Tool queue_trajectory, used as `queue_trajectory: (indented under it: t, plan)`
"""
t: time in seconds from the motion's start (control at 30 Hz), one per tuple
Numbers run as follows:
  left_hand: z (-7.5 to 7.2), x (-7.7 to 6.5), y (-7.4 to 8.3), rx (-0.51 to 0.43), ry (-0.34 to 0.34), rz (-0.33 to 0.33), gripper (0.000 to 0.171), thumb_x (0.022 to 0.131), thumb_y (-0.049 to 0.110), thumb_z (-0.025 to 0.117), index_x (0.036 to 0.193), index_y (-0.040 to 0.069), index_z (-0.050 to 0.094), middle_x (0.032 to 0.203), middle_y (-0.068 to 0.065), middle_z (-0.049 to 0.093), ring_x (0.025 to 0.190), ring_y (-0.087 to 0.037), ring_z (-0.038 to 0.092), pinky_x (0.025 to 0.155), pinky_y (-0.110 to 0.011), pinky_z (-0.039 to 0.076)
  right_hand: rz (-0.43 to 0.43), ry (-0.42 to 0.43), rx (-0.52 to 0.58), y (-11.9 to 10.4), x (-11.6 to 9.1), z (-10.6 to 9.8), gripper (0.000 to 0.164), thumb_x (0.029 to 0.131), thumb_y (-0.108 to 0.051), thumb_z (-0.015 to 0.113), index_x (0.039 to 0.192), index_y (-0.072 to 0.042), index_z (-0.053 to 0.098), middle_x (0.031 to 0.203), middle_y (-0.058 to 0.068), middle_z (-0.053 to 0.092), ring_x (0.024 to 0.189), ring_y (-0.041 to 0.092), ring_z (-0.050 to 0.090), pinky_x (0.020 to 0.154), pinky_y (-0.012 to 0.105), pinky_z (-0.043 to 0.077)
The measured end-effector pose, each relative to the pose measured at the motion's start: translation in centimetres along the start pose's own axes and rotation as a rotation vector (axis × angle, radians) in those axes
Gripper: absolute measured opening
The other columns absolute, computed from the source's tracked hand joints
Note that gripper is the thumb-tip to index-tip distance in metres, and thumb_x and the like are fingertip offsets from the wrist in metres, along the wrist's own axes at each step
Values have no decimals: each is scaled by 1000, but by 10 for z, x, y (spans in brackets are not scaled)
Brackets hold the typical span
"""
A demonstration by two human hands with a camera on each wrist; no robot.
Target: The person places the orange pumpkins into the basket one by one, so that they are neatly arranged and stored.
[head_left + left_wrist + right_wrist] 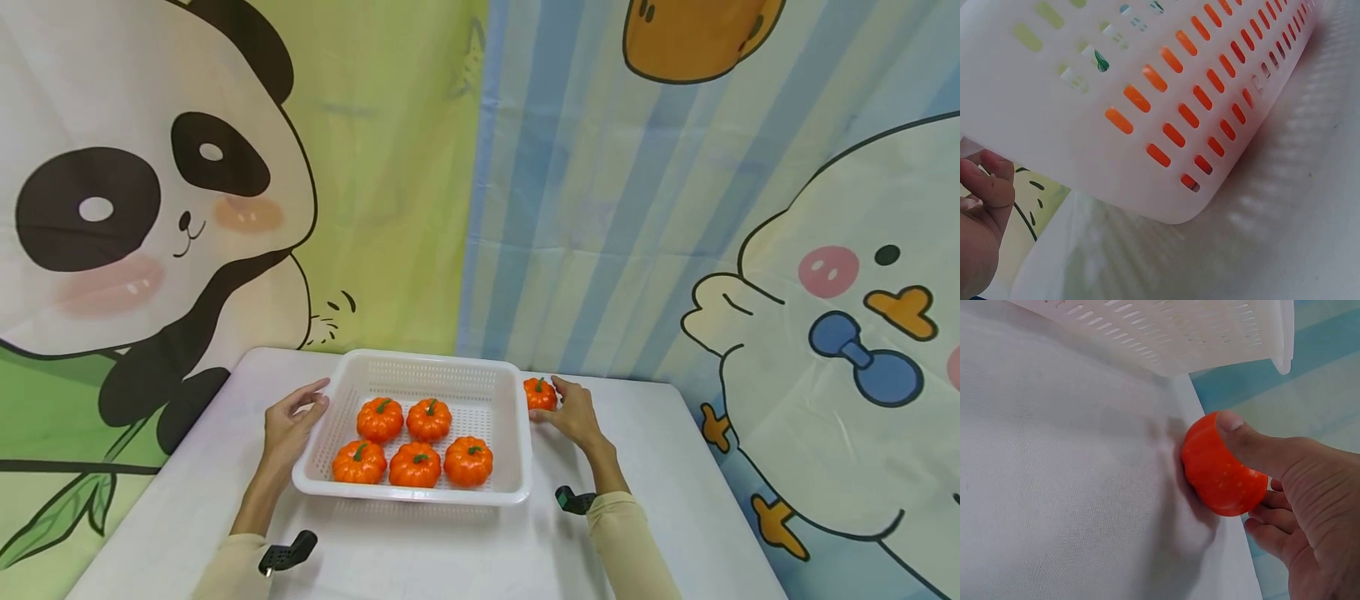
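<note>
My right hand (576, 412) grips a small orange pumpkin (539, 394) with a green stem, just right of the white basket (420, 494). The right wrist view shows the thumb over one side of that pumpkin (1219, 472) and the fingers on its other side, close over the tabletop. Several more orange pumpkins (415, 465) sit inside the basket in two rows. At the basket's left rim is my left hand (288, 425), its fingers loosely bent and the fingertips right at the edge. In the left wrist view, the slotted basket wall (1085, 150) shows orange through its holes.
Under the basket lies a white-covered table (420, 558). Behind it hang a green cloth with a panda print (225, 242) and a blue striped cloth with a chick print (832, 400). A dark wrist device (574, 500) is at each sleeve.
</note>
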State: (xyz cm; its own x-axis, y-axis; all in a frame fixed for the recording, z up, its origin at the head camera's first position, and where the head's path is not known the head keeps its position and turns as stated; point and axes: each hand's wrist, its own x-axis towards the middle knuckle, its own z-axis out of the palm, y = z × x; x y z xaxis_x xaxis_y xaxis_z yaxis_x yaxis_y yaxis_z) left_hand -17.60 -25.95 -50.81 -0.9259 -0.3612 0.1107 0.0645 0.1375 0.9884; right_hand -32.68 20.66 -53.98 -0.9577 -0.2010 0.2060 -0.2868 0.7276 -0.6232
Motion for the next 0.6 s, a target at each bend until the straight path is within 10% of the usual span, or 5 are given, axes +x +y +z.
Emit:
queue_trajectory:
  t: [0.6]
  plan:
    - [0,4,-3,8,7,12,46,96,16,69,137,-1,59,103,0,63,67,-7,65,65,-17,55,-17,-13,1,6,4,6,74,77,-29,88,137,2,59,128,17,69,102,30,63,91,46,55]
